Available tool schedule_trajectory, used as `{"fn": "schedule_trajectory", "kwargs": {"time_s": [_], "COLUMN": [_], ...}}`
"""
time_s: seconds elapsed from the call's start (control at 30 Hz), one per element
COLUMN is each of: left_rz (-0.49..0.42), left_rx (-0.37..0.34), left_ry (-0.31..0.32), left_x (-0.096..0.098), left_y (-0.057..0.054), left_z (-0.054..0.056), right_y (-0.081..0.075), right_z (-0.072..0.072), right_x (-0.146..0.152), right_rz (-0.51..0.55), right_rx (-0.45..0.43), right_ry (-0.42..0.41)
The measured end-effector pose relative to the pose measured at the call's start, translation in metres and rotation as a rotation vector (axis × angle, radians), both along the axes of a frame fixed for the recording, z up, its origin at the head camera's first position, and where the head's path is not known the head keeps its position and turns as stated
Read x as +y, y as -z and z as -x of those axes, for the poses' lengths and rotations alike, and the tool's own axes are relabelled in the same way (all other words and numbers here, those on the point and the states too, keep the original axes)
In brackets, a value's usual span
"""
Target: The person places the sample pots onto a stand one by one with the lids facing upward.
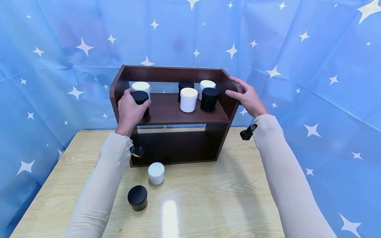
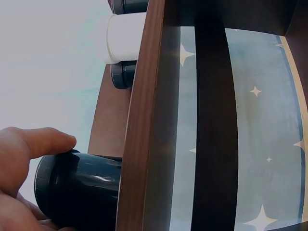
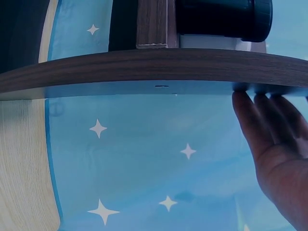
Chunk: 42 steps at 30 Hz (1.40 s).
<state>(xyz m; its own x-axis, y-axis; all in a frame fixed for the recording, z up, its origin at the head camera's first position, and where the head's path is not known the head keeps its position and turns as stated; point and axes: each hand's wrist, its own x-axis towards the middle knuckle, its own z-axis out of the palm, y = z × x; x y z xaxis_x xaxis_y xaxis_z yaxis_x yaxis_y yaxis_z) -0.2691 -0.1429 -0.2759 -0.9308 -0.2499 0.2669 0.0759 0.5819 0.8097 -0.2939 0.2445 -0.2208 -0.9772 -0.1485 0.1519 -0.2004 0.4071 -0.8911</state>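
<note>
On the upper board of a dark brown wooden shelf [image 1: 183,117], at its left end, my left hand [image 1: 130,110] grips a black lidded jar [image 1: 140,96] between thumb and fingers. A white jar [image 1: 141,86] is just behind it. In the left wrist view the black jar [image 2: 79,190] stands at the board's front edge. My right hand [image 1: 248,99] holds the shelf's right side panel, thumb toward the inside. The right wrist view shows its fingertips [image 3: 243,103] touching the panel's outer face; the thumb is hidden there.
A white jar [image 1: 188,99] and a black jar [image 1: 209,99] stand toward the right on the upper board, with a black jar [image 1: 185,86] and a white jar [image 1: 206,86] behind. Another white jar [image 1: 156,173] and black jar [image 1: 138,197] sit on the wooden table [image 1: 214,201] in front.
</note>
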Motion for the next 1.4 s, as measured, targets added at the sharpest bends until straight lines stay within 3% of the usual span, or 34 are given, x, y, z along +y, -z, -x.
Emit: {"fn": "schedule_trajectory", "kwargs": {"time_s": [0.4,0.7,0.8,1.0,1.2,1.4], "left_rz": [0.009,0.031,0.091,0.207,0.198,0.205], "left_rx": [-0.019,0.019,0.086,0.311,0.497,0.596], "left_ry": [0.002,-0.017,-0.042,-0.082,0.005,0.088], "left_x": [-0.001,0.001,0.003,0.005,0.007,0.011], "left_y": [0.002,0.006,0.006,0.004,0.004,0.003], "left_z": [0.004,0.000,-0.006,-0.024,-0.046,-0.064], "right_y": [0.000,0.002,0.003,0.002,-0.001,-0.001], "right_z": [0.000,0.002,0.003,0.004,0.000,-0.002], "right_x": [0.001,0.002,0.003,0.003,0.001,-0.001], "right_rz": [-0.009,0.011,0.007,-0.001,-0.016,-0.026], "right_rx": [-0.005,-0.005,-0.006,-0.003,-0.011,-0.011], "right_ry": [-0.009,-0.001,0.004,0.010,0.009,0.013]}}
